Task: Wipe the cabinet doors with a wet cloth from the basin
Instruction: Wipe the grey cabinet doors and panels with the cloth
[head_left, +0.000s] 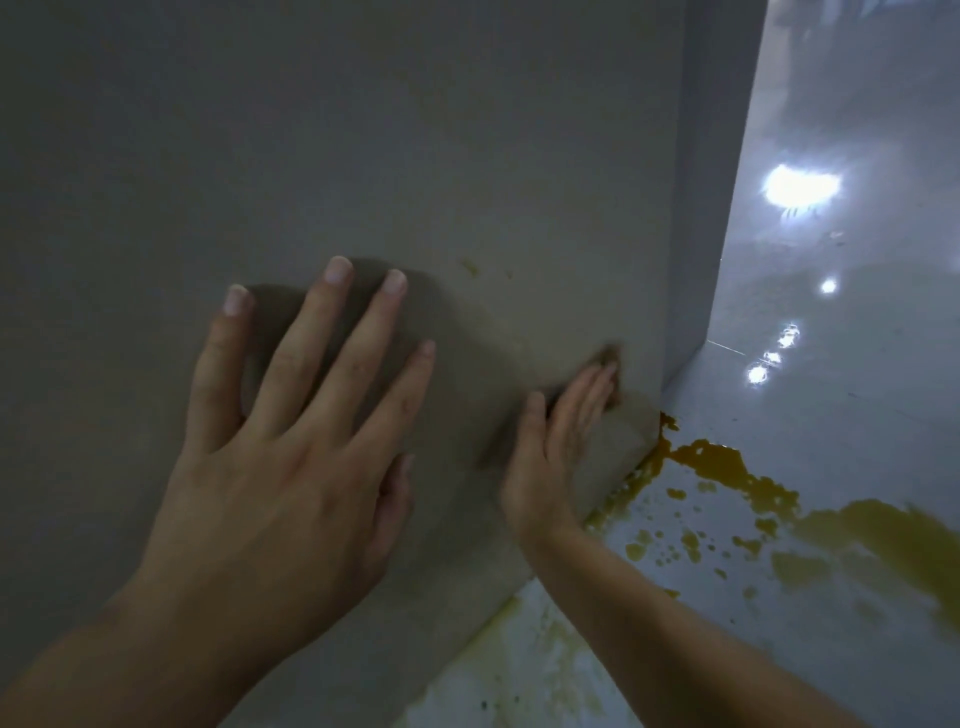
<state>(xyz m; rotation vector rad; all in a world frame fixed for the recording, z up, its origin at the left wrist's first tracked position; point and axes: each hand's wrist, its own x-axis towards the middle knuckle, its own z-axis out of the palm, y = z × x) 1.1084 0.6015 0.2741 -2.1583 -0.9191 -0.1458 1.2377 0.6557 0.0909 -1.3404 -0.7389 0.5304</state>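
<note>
Plainly, only one cloth (612, 358) is in view, a brownish blurred scrap low on the cabinet door (363, 130), close to that door's lower right corner; it peeks out past the fingertips of the right hand (556, 462), and too little of it shows to tell its long axis or which way it points. The right hand lies over it with fingers straight and together, pointing up and right toward the door's right edge, thumb apart, pressing the cloth flat against the door rather than curling round it. One door shows, grey-beige and facing the camera; its right edge runs nearly upright and its bottom edge slants down to the left. The left hand (291, 457) rests flat on the door left of the cloth, fingers spread and straight, holding nothing; two hands in all. Two small yellowish stains (470, 267) sit on the door above the cloth. A side panel (711, 182) meets the door's right edge. Below and right of the door, one large orange-yellow spill (727, 467) with many small splashes lies on the glossy floor (831, 364), touching the door's bottom corner.
</note>
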